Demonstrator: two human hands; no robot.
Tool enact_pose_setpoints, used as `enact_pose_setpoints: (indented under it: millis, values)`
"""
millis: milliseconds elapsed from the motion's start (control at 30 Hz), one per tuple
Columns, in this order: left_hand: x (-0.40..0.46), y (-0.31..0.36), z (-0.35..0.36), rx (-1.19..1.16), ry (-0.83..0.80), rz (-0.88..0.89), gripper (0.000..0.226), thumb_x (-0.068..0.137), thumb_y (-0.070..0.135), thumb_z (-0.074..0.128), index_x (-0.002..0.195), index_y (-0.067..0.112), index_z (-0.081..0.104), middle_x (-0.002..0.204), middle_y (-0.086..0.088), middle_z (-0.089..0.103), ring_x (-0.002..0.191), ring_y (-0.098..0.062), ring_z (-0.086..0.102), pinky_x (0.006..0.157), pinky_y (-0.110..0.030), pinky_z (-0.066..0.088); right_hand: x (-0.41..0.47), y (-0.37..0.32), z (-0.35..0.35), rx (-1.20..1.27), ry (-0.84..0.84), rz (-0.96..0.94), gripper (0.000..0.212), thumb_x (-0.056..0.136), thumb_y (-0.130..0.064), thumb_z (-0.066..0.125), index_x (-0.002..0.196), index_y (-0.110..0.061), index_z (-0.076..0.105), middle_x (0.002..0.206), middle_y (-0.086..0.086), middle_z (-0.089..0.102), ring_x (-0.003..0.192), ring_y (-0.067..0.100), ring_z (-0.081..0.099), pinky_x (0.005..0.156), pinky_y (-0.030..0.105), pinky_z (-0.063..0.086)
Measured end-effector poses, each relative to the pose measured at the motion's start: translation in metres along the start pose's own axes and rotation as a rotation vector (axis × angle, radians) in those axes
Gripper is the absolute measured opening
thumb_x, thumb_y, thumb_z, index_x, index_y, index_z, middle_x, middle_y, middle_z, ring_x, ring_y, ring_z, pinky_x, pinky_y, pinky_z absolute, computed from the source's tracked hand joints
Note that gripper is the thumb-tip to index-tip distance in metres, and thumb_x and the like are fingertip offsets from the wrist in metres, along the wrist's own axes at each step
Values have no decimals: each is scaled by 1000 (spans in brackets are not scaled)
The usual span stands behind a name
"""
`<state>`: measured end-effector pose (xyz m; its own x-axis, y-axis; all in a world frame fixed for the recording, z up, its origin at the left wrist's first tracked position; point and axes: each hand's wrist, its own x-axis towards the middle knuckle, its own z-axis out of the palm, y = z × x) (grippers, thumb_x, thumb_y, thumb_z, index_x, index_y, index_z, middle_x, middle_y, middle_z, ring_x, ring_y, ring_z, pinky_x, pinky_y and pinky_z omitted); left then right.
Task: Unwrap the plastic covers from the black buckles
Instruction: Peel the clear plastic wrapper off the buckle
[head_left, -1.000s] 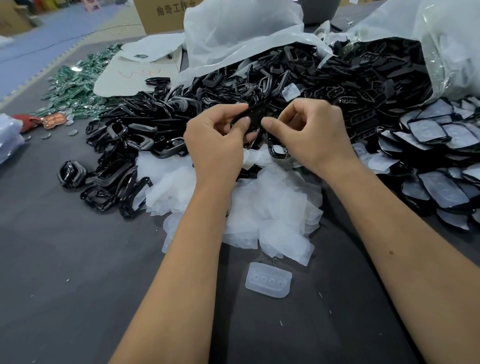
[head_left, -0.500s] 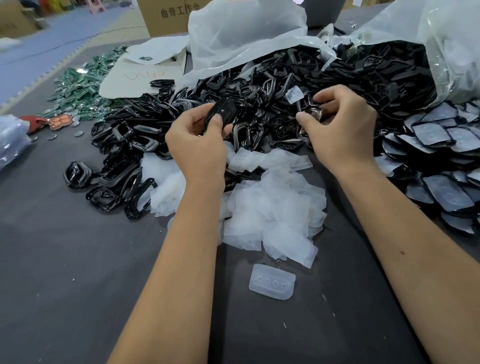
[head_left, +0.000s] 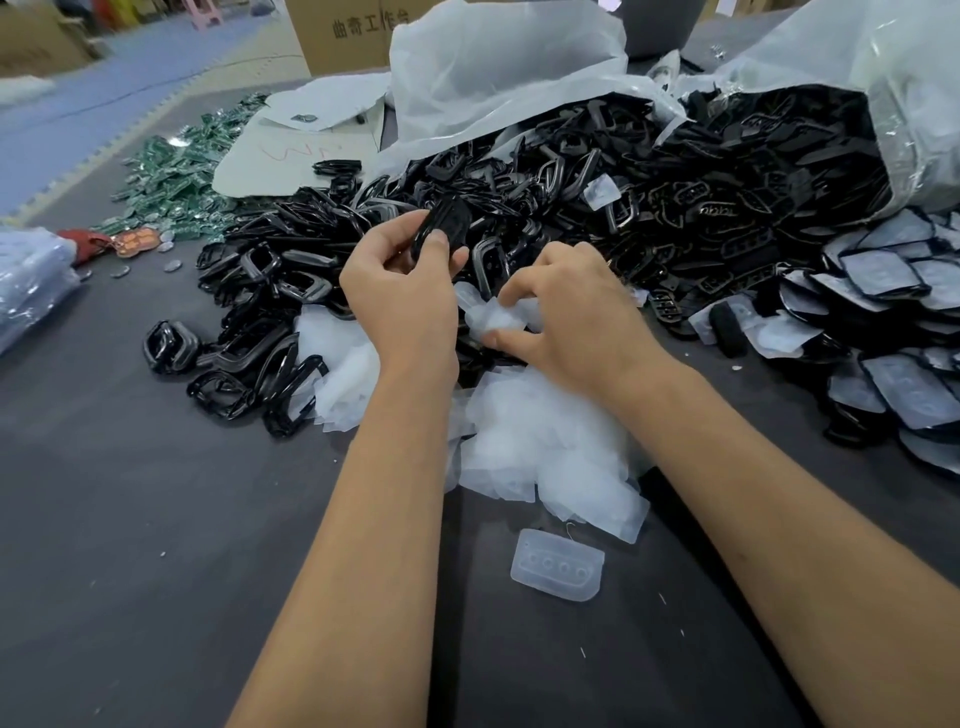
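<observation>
One bare black buckle (head_left: 441, 231) is held upright in the left hand (head_left: 402, 291), pinched by thumb and fingers. Behind it a big heap of unwrapped black buckles (head_left: 519, 187) spills across the table. To the right lie wrapped buckles (head_left: 883, 270) — dark, under cloudy film. Stripped plastic covers (head_left: 545, 447) — pale, crumpled — pile under the right hand (head_left: 576, 317), whose fingers grip one.
</observation>
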<state>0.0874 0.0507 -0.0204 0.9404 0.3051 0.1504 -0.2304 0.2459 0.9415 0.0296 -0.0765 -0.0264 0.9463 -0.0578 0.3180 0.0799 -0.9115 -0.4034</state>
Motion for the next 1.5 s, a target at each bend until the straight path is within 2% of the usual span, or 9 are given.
enact_pose_setpoints:
  millis: [167, 267, 500, 700, 867, 1067, 1200, 1333, 1500]
  values:
    - [-1, -1, 0, 17, -49, 22, 18, 92, -8, 66, 92, 9, 72, 87, -3, 72, 65, -4, 71, 68, -23, 58, 0, 1, -1, 190, 46, 49, 25, 77, -37, 90, 92, -23, 76, 101, -3, 61, 107, 21, 52, 94, 33, 43]
    - [-1, -1, 1, 33, -78, 9, 17, 91, -8, 66, 93, 7, 72, 88, -5, 72, 63, -5, 71, 67, -23, 58, -1, 6, -9, 312, 96, 67, 17, 76, -18, 89, 76, -20, 72, 82, -8, 65, 81, 11, 59, 76, 25, 47]
    - [-4, 0, 3, 28, -122, -43, 19, 91, -9, 67, 89, 9, 72, 87, -10, 71, 68, -9, 71, 68, -24, 59, 1, 17, -20, 360, -3, 99, 28, 81, -3, 71, 102, -21, 76, 74, -6, 65, 59, 1, 52, 63, 12, 43]
    - [-7, 3, 4, 31, -142, -68, 20, 90, -11, 66, 89, 7, 72, 82, -8, 65, 69, -11, 67, 67, -24, 59, 1, 24, -22, 278, 56, 120, 11, 80, -12, 84, 84, -20, 77, 71, -12, 66, 59, -8, 56, 61, 3, 41]
    - [-9, 3, 6, 53, -166, -80, 17, 90, -11, 67, 93, 5, 72, 83, -9, 63, 72, -12, 67, 68, -24, 60, 3, 24, -22, 234, 1, 115, 25, 86, -10, 78, 110, -18, 78, 79, -9, 66, 65, -1, 56, 65, 3, 39]
    - [-10, 5, 6, 64, -200, -89, 19, 90, -13, 66, 90, 5, 72, 75, -3, 63, 66, -8, 67, 67, -24, 60, 2, 23, -25, 232, 11, 137, 7, 82, -18, 85, 82, -22, 78, 73, -11, 67, 65, -1, 59, 62, 8, 45]
    - [-11, 6, 5, 45, -247, -137, 18, 90, -14, 66, 90, 3, 72, 75, -2, 64, 63, -8, 68, 66, -23, 59, 1, 25, -26, 270, 34, 133, 14, 81, -10, 84, 87, -19, 75, 74, -11, 66, 62, -7, 58, 61, 5, 43]
    - [-10, 8, 4, -16, -282, -186, 16, 90, -13, 67, 93, 2, 72, 80, -5, 66, 66, -9, 69, 67, -22, 59, 3, 23, -22, 113, -67, 86, 21, 94, -19, 72, 115, -21, 73, 90, -9, 62, 87, 10, 56, 86, 28, 50]
    - [-11, 8, 4, -42, -343, -185, 17, 91, -12, 66, 93, 4, 73, 78, -3, 68, 69, -12, 69, 68, -24, 59, 5, 22, -24, 113, -84, 74, 1, 92, -20, 75, 92, -21, 74, 83, -13, 55, 76, 7, 53, 78, 25, 47]
